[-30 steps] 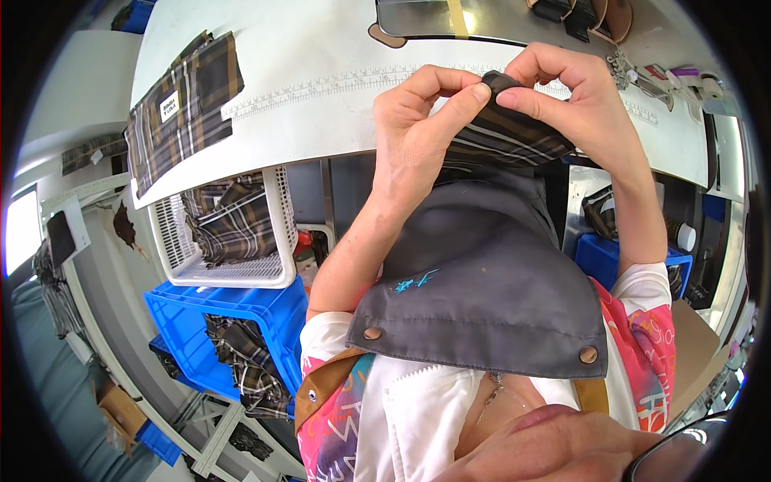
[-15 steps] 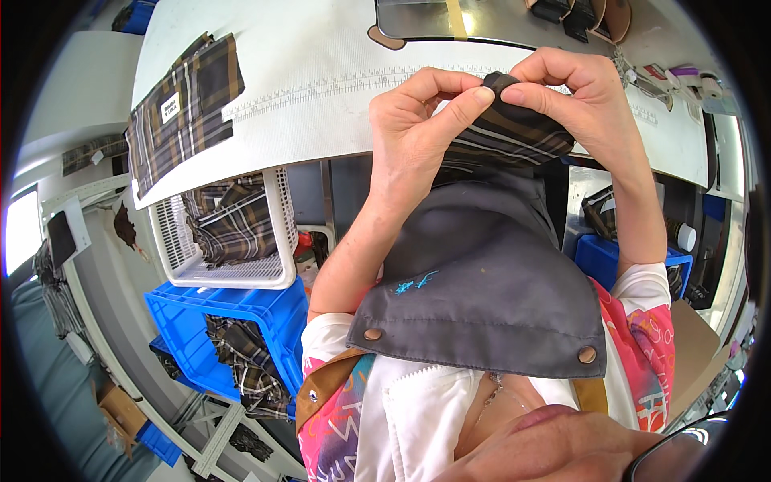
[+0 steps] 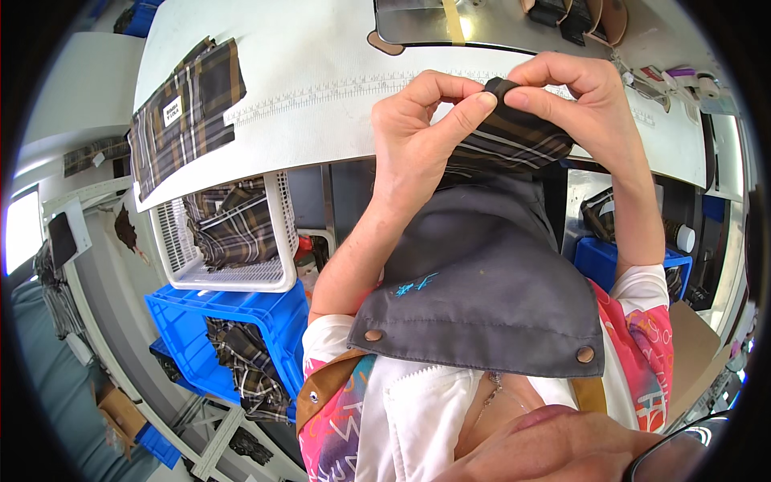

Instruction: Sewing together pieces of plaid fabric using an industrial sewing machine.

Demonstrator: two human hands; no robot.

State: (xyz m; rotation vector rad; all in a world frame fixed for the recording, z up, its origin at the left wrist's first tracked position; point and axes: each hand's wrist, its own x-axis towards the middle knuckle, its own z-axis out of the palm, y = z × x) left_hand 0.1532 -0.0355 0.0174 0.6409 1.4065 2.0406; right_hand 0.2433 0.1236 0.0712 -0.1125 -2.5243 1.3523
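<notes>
Left hand (image 3: 408, 132): near 12 o'clock, thumb and forefinger are pinching the held cloth's dark folded edge.
Right hand (image 3: 598, 104): at 2 o'clock, thumb and forefinger are gripping the same edge just beside the left's fingertips.
Held cloth (image 3: 514, 136): brown, black and white plaid, hanging between 1 and 2 o'clock, its upper edge bunching between the 2 hands.
White basket (image 3: 287, 233): at 9 o'clock, its slotted plastic walls are holding a rumpled plaid pile (image 3: 237, 233).
Blue crate (image 3: 189, 341): at 8 o'clock, its ribbed plastic shell is holding crumpled plaid fabric (image 3: 253, 365).
Blue bin (image 3: 596, 253): at 3 o'clock, partly hiding behind the right forearm.
Folded cloth (image 3: 205, 88): at 10 o'clock, lying flat on the white table (image 3: 305, 44), wearing 1 white label (image 3: 173, 112) with dark print in 2 lines.
Ruler (image 3: 345, 84): clear, finely graduated, stretching across 12 o'clock.
Apron (image 3: 490, 297): smooth dark grey, showing 2 round snaps and blue handwriting-like marks.
</notes>
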